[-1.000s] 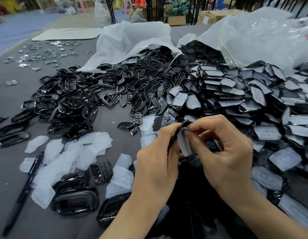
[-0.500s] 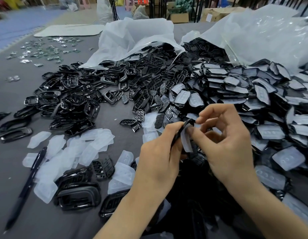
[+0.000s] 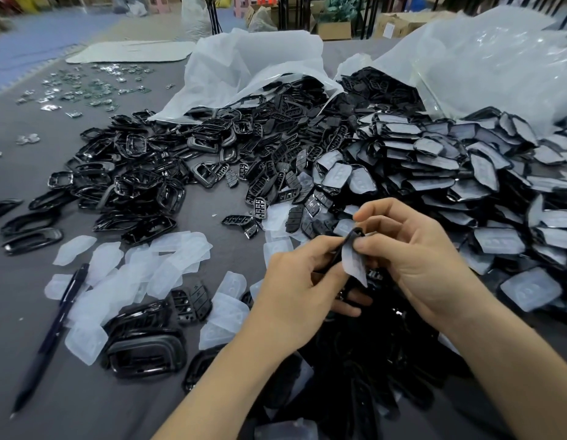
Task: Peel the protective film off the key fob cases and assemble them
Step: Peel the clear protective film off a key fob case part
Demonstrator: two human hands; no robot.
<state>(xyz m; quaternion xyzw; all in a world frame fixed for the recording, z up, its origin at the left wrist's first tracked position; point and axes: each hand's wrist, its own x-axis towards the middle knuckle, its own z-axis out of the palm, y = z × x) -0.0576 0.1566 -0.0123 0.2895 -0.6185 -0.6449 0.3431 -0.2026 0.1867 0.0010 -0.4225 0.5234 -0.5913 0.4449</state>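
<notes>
Pinching a thin black plastic key fob case (image 3: pixel 349 241) edge-on, the left hand (image 3: pixel 295 290) holds it at 4 o'clock of centre; the right hand (image 3: pixel 412 258) pinches its translucent white protective film (image 3: pixel 355 265), hanging toward 6 o'clock.

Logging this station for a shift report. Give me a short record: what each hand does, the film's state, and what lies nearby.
left hand: grips a black key fob case piece
right hand: pinches the protective film
film state: hanging loose beside the piece; unclear if fully off
to the left: peeled films, pen
to the right: heap of film-covered pieces
</notes>
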